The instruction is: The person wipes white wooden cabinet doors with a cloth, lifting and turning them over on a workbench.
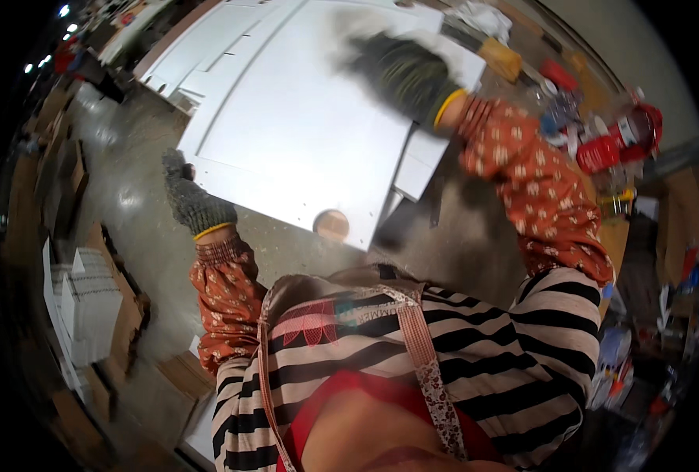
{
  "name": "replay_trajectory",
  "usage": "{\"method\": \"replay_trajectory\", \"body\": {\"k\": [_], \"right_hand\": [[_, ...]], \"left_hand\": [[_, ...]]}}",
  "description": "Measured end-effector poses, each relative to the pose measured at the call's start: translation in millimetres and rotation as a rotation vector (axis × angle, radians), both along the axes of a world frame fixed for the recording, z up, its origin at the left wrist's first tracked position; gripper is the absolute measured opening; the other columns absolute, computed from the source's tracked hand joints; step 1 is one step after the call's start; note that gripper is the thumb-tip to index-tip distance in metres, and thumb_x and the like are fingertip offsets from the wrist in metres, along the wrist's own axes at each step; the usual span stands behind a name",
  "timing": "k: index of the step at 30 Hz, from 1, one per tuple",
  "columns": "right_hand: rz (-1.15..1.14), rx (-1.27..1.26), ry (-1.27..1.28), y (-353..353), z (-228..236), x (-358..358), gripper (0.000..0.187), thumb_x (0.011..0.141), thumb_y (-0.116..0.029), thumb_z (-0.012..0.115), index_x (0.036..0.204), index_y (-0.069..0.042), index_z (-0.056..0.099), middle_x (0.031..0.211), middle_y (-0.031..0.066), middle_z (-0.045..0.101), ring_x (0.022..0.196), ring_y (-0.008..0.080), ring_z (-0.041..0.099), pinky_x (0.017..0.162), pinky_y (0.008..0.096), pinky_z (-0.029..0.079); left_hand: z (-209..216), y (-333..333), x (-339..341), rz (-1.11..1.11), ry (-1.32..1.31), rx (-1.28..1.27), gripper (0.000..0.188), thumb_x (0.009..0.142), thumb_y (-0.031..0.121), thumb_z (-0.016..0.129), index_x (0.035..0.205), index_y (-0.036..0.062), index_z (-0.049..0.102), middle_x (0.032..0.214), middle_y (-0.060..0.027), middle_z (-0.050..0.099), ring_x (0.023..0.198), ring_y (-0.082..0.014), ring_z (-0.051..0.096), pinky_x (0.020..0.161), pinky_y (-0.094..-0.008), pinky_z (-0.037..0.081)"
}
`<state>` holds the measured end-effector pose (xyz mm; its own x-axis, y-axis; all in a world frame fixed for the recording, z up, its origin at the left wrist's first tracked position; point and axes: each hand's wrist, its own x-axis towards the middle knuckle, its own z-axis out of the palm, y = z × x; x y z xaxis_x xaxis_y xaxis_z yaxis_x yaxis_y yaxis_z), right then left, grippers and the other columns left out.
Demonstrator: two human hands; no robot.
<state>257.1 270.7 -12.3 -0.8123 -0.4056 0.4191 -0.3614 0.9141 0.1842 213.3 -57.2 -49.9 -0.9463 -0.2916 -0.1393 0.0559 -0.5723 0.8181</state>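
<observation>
A large white flat panel (302, 126) lies in front of me, with a round brown spot or hole (331, 225) near its near corner. My left hand (194, 197), in a grey knitted glove with a yellow cuff, grips the panel's left corner, its fingers curled at the edge. Across the panel, toward its far right side, my right hand (403, 77) in a dark glove is smeared by motion. A pale blurred patch shows at its fingertips; whether it is a cloth or something else I cannot make out.
More white panels (208, 67) lie beyond and beneath this one. To the right are red bottles (599, 154), a yellow block (500, 60) and mixed clutter. Stacked white boards (90, 303) and cardboard (184, 374) lie on the floor at left. A person (90, 69) is far left.
</observation>
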Motion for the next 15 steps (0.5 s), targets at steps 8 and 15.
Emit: {"method": "replay_trajectory", "body": {"k": [8, 15], "right_hand": [[-0.128, 0.095, -0.089, -40, -14, 119, 0.037, 0.09, -0.022, 0.051, 0.122, -0.004, 0.052, 0.1, 0.0122, 0.06, 0.079, 0.0206, 0.061, 0.068, 0.0339, 0.051], [-0.893, 0.091, 0.197, 68, -42, 198, 0.034, 0.087, -0.026, 0.055, 0.115, -0.006, 0.058, 0.083, 0.0137, 0.061, 0.071, 0.031, 0.058, 0.063, 0.0406, 0.046]], "left_hand": [[-58, -13, -39, -0.268, -0.354, -1.271, 0.035, 0.079, 0.025, 0.067, 0.102, -0.0002, 0.06, 0.092, -0.0124, 0.065, 0.083, -0.0238, 0.062, 0.077, -0.0311, 0.05], [-3, -14, 15, -0.292, -0.004, 0.33, 0.029, 0.08, 0.008, 0.067, 0.106, 0.0002, 0.055, 0.098, -0.0107, 0.059, 0.085, -0.0215, 0.06, 0.078, -0.0293, 0.053]]}}
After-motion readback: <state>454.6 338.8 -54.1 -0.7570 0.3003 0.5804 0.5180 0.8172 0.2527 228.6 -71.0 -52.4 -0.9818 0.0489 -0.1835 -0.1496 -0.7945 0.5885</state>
